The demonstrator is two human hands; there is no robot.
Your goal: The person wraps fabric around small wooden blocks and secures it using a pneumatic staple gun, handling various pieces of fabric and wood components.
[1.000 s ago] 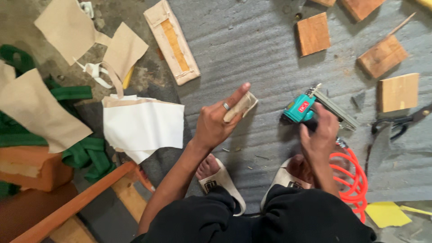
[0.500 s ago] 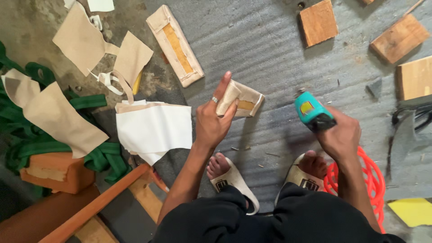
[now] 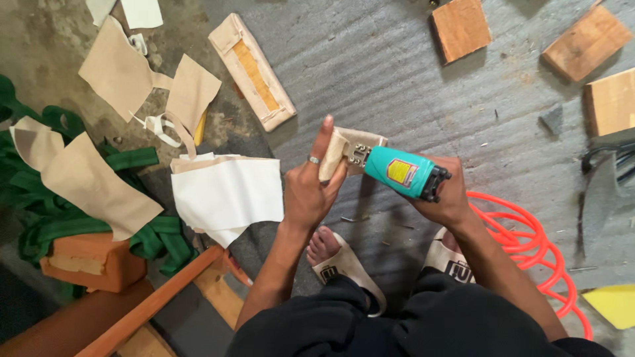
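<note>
Right now I see my left hand (image 3: 307, 192) gripping a small fabric-wrapped block (image 3: 344, 151), its fingers closed round the near left edge and the forefinger raised straight up past it. My right hand (image 3: 446, 198) is clamped round the handle of a teal staple gun (image 3: 400, 172), whose metal nose touches the block's right side. Both are held above the grey floor (image 3: 397, 73), just beyond my sandalled feet. An orange coiled hose (image 3: 529, 244) lies near right, beside my right leg. Far left of the hands rests a longer padded strip (image 3: 253, 71); a white fabric sheet (image 3: 225, 195) lies just left of my left wrist, with tan fabric pieces (image 3: 119, 73) and green webbing (image 3: 59, 218) further left. Wooden blocks (image 3: 461, 28) sit far right.
</note>
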